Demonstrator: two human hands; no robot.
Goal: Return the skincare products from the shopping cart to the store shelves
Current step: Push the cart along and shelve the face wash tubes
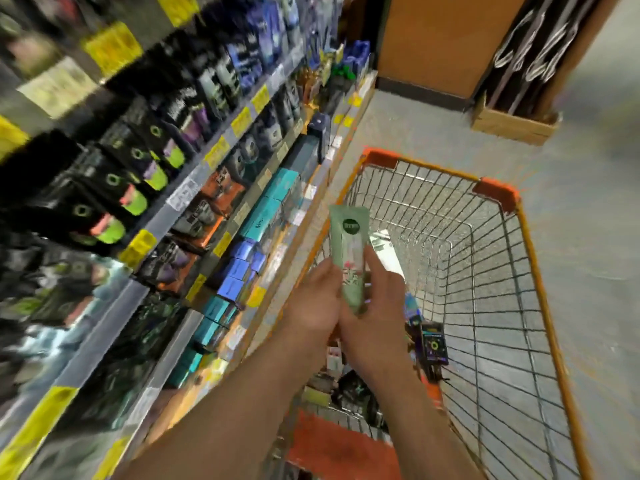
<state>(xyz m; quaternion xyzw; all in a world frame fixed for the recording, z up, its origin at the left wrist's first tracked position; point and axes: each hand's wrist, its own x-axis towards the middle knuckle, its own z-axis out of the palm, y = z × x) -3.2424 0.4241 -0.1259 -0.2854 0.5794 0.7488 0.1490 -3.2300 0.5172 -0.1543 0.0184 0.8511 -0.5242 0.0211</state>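
Head view. Wire shopping cart (498, 258) with orange rim: far half bare mesh; near end holds a dark purple box (434, 345) and a few other small packages, blurred. Store shelves (180, 209) run along the cart's left side, packed with boxes and tubes, yellow price tags on the edges. Grey floor (588, 202) lies open to the right. Pale green tube (349, 254), dark round logo near top, stands upright above the cart's left rim. Left hand (313, 301) and right hand (375, 308) both grip its lower end.
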